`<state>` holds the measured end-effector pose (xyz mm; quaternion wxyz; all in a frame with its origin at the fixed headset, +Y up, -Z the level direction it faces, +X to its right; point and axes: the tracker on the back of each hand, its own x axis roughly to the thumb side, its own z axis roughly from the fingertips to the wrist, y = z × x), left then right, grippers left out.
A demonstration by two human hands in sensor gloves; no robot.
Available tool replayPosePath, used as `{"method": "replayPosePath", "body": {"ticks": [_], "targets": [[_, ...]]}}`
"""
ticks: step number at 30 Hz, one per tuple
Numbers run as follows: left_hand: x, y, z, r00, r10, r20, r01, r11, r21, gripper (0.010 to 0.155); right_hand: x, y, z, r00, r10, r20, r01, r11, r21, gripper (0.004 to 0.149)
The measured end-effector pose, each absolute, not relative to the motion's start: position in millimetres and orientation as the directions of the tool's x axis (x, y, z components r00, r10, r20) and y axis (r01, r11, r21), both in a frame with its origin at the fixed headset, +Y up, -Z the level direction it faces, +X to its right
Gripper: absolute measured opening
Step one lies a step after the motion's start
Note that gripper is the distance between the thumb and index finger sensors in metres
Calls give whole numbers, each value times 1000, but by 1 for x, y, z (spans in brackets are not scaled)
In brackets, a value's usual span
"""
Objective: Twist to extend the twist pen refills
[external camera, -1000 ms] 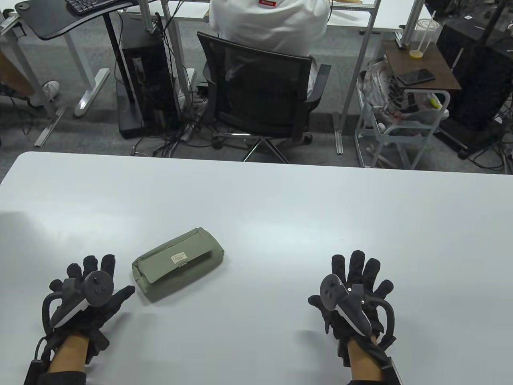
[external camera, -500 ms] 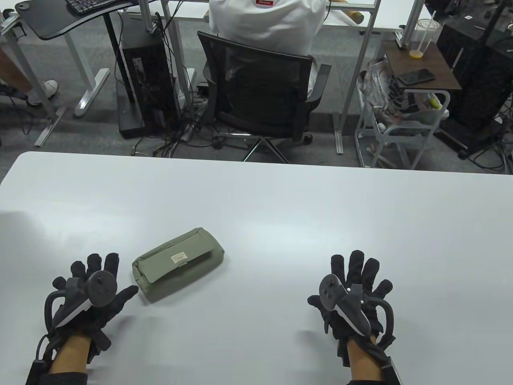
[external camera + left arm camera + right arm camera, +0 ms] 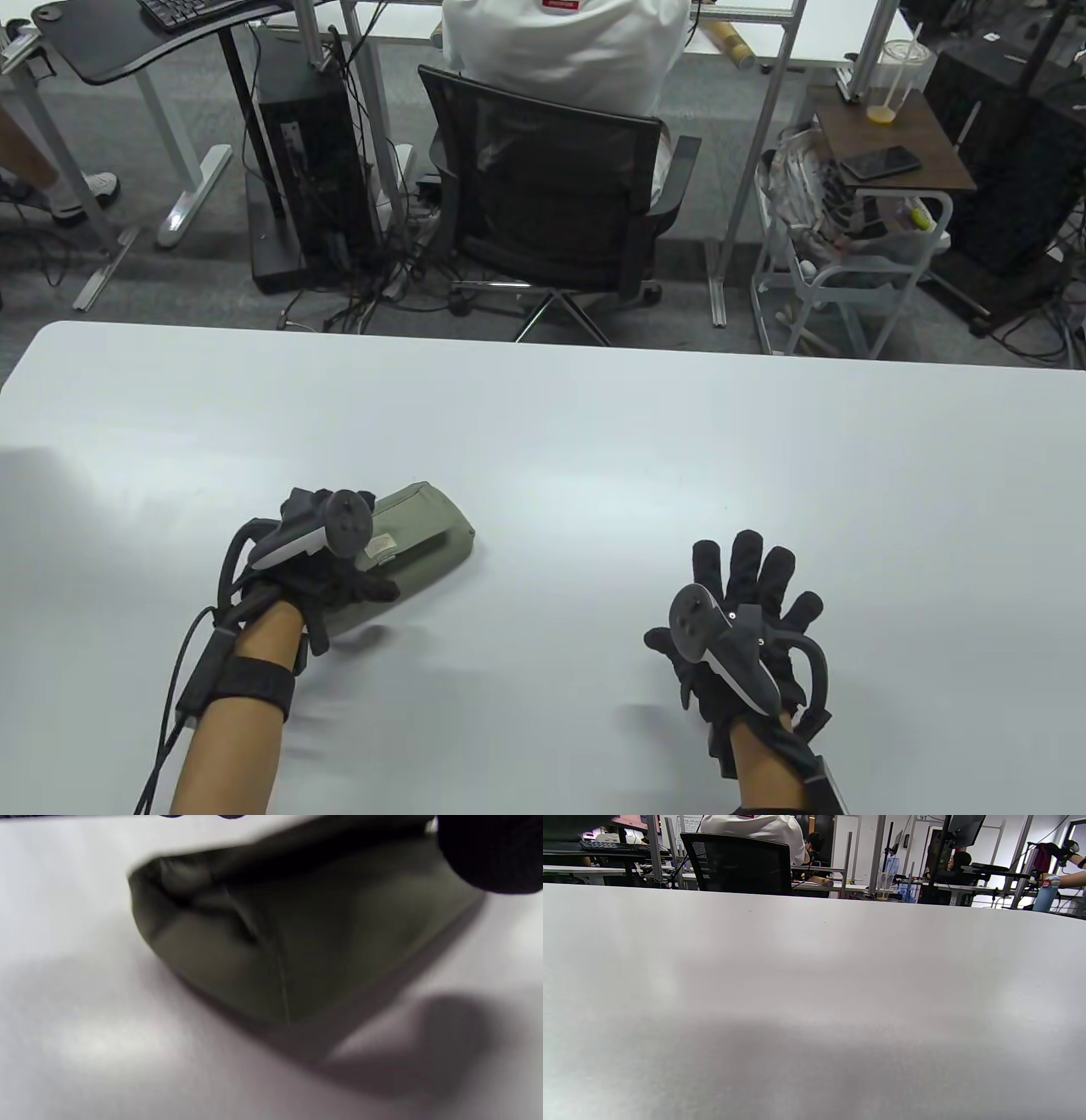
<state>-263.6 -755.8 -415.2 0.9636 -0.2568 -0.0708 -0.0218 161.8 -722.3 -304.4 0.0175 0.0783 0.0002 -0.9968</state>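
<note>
A soft olive-green fabric pencil case (image 3: pixel 416 531), a rounded oblong with a small sewn label, lies closed on the smooth white table (image 3: pixel 594 441), so its contents are hidden. The left hand (image 3: pixel 327 564) lies over its near end, thumb along its side, though whether it actually grips cannot be told. The right hand (image 3: pixel 742 620) rests flat on the table well apart, fingers spread wide, holding nothing.

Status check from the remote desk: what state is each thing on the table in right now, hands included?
pencil case: closed, lying on the white table, no pen in view.
left hand: over the case's near end; grip unclear.
right hand: fingers spread, flat on the table, holding nothing.
</note>
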Motion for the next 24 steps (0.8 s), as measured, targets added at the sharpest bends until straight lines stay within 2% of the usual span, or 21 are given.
{"method": "replayPosePath", "body": {"ticks": [2,8,11,14,17,21,24], "targets": [[-261,-766,-418,989,-14,149,89,853,-514,118,160,-723,-305,-988,-37,-150,37,-999,0,104],[-259,-769,-420,988,-35,152,99,894,-437,114,157,-726,-307,-989,-52,-139,50,-999,17,103],[-258,-769,-419,986,-31,163,88,930,-357,102,155,-727,-307,-989,-55,-136,53,-998,21,103],[-260,-766,-414,992,6,124,26,965,-259,83,153,-727,-307,-990,-63,-127,61,-998,20,104],[-261,-765,-411,993,37,112,-13,979,-206,74,151,-726,-306,-990,-68,-122,67,-998,12,104],[-246,-749,-405,983,87,161,-54,978,-202,71,148,-724,-305,-991,-59,-116,61,-998,-12,104],[-220,-732,-394,955,98,280,-40,978,-206,72,144,-723,-302,-995,-42,-94,47,-997,-56,104]]}}
